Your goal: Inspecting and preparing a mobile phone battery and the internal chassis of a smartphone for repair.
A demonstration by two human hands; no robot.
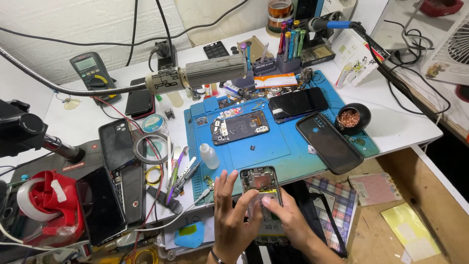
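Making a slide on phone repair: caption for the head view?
Both hands, left hand and right hand, hold an opened phone at the blue mat.

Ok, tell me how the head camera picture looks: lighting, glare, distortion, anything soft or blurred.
Head view: bright, even light on the blue rubber work mat; soft glare on the dark glossy phone back cover; wide-angle bending shows along the white table's right edge; the left hand and right hand on the opened phone frame look slightly soft; the black microscope arm at the left edge is dark.

Opened phone [260, 183] lies before the mat [273, 146]
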